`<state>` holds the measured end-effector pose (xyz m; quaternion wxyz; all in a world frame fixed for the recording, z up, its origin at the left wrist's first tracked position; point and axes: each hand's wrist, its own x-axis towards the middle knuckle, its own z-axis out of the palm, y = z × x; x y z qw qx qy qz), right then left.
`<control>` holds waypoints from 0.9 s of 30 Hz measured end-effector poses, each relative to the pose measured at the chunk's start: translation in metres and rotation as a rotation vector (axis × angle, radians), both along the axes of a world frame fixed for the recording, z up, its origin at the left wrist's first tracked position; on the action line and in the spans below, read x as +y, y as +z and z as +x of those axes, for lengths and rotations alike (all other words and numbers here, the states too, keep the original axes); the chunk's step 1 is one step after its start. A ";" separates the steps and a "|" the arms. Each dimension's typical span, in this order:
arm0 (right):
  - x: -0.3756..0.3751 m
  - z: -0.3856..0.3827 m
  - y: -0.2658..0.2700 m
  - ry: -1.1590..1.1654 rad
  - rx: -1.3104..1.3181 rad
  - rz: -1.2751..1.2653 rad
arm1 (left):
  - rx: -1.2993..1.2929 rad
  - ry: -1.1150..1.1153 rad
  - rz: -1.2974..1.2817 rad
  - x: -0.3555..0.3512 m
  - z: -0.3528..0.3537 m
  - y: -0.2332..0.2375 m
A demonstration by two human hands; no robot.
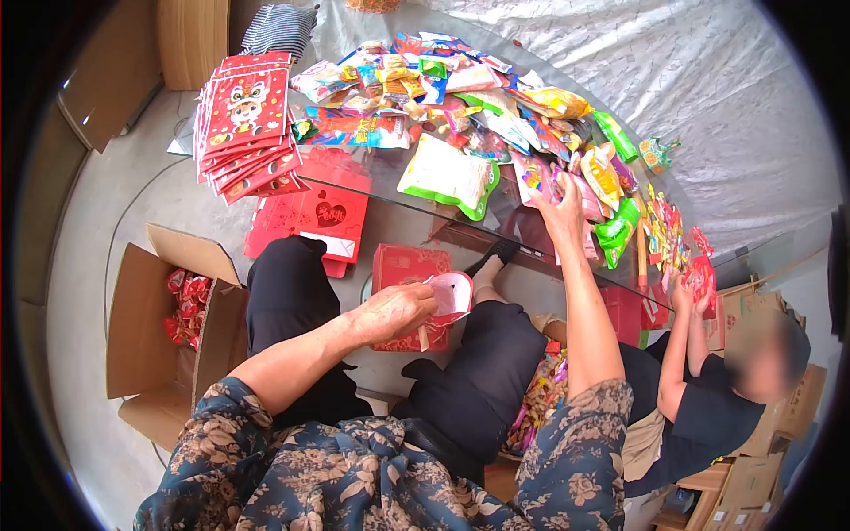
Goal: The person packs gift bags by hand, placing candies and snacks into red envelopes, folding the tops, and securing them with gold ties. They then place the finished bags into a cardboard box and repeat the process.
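My left hand (400, 311) is closed on the edge of a red paper bag (453, 301), whose open mouth shows a white inside. The bag hangs over my lap, above a red patterned box (409, 265). My right hand (563, 211) reaches onto the glass table, thumb and fingers on a pink snack packet (533, 177). Part of that packet is hidden by the hand. Close by lie a yellow snack packet (602, 177), a green packet (617, 232) and a white-and-green bag (450, 177).
A stack of red printed bags (246, 115) lies at the table's left end. Mixed snacks (425, 80) are heaped along the glass table (381, 181). A cardboard box (146, 327) with red packets stands at left. At right, another person (699, 398) holds a red bag (699, 281).
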<state>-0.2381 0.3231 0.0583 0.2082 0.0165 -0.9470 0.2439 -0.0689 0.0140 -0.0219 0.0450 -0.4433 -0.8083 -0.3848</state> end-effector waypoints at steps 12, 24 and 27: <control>0.040 -0.072 -0.030 -0.169 0.118 0.105 | -0.083 -0.025 0.027 0.001 -0.003 0.004; 0.037 -0.114 -0.023 -0.319 -0.050 0.084 | -0.117 -0.043 0.023 0.004 -0.007 0.014; 0.029 -0.121 -0.022 -0.401 -0.049 0.116 | -0.106 -0.034 0.008 0.005 -0.007 0.010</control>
